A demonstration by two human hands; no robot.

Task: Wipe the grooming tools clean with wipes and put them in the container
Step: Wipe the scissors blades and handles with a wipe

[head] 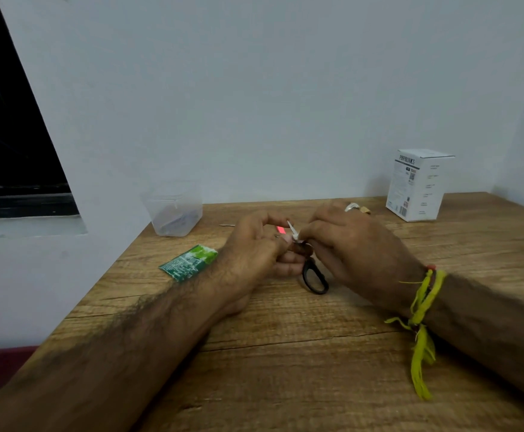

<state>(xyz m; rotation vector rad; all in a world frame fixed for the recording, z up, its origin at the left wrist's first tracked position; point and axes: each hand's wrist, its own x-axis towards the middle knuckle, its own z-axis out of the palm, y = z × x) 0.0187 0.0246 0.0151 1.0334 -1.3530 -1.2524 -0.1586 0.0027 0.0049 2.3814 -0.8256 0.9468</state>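
Observation:
Small scissors (315,277) with black loop handles hang between my hands over the middle of the wooden table (285,369). My left hand (254,254) grips them near the pivot. My right hand (348,247) pinches a small white wipe (294,233) against the blade end, which is mostly hidden by fingers. A clear plastic container (173,210) stands at the back left, with a bluish tool lying inside. A pink item (281,229) lies on the table just behind my hands.
A green wipe sachet (189,261) lies flat left of my left hand. A white carton box (418,183) stands at the back right by the wall. A small sliver (227,225) lies near the container. The table's left edge runs diagonally.

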